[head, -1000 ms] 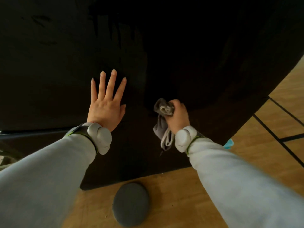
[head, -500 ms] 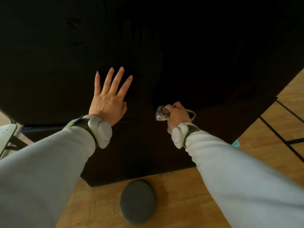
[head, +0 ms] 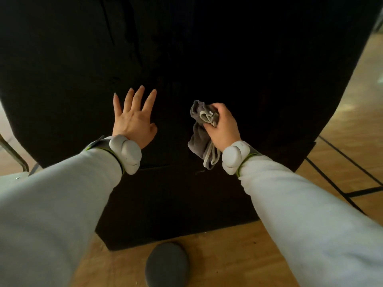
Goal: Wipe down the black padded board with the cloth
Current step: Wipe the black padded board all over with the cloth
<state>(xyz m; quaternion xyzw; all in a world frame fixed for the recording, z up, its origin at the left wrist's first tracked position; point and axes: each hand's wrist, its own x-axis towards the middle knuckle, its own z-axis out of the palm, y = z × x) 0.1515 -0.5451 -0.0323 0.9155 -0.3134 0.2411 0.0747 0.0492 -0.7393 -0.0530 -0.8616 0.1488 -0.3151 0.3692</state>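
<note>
The black padded board (head: pixel 248 69) stands upright and fills most of the view, with its lower edge on the wooden floor. My left hand (head: pixel 133 119) presses flat against it, fingers straight and spread. To its right, my right hand (head: pixel 222 126) grips a bunched grey cloth (head: pixel 200 131) with a pale trim, held against the board at about the same height. Part of the cloth hangs down below my fist. Both wrists wear white bands over grey sleeves.
A round dark grey pad (head: pixel 167 265) lies on the wooden floor (head: pixel 228 255) just in front of the board's base. Black lines (head: pixel 339 172) cross the floor at the right. A metal chair leg (head: pixel 14 154) shows at the left edge.
My right hand dipped lower with the cloth tucked in, then came back up with the cloth bunched in front and hanging below. My left hand stayed flat on the board.
</note>
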